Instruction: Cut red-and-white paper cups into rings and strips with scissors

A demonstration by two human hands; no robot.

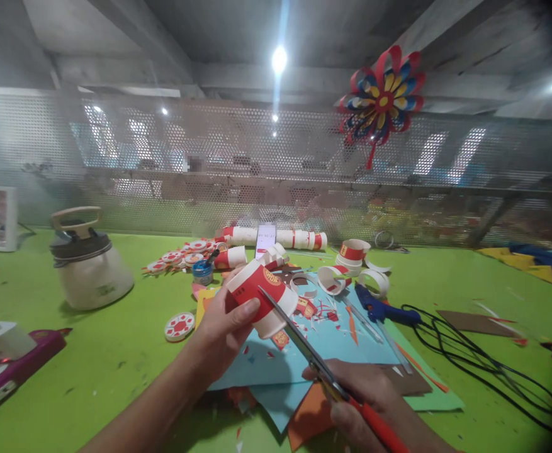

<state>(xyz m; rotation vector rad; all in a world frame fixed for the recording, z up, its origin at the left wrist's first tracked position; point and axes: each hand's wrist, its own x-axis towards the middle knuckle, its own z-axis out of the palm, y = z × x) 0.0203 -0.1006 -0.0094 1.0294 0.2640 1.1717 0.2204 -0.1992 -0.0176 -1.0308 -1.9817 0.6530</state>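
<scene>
My left hand (226,321) is closed around a red and white paper cup (257,296) with a gold emblem, tilted on its side with its rim to the right. The thumb presses on the red band. In my right hand (360,396) are red-handled scissors (299,336), gripped around the pivot. Their long blades point up and left, and the tip lies over the red band of the cup. Whether the tip touches the cup is hard to tell. Below lie light blue paper sheets (276,358) strewn with red and white scraps (320,308).
A blue glue gun (384,308) with a looped black cord (464,352) lies right. Cut cup rings (374,283), stacked cups (351,255) and a phone (265,238) stand behind. A jug (94,270) and a purple power strip (21,368) are left.
</scene>
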